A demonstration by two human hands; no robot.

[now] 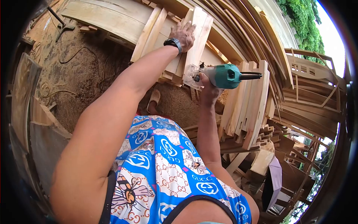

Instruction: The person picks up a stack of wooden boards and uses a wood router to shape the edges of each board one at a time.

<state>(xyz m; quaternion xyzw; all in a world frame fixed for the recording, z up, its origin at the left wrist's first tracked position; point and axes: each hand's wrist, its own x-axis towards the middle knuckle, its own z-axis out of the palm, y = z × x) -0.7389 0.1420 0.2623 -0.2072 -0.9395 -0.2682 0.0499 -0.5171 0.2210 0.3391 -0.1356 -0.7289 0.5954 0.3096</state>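
Note:
My left hand (184, 37), with a watch (173, 43) on its wrist, lies on top of a pale wooden board (199, 35), fingers stretched over its far part. My right hand (210, 91) is wrapped round a teal trim router (226, 76), which is tilted on its side. The router's clear base (191, 75) is at the near end of that board; whether the bit touches the wood is hidden. More light boards (152, 31) lie side by side just left of my left hand.
Stacked boards with cut slots (246, 108) stand to the right. Long thin planks (253, 33) run along the back. Sawdust (80, 67) and a dark cord (84, 48) cover the ground at left. Wood offcuts (266, 140) are piled at lower right.

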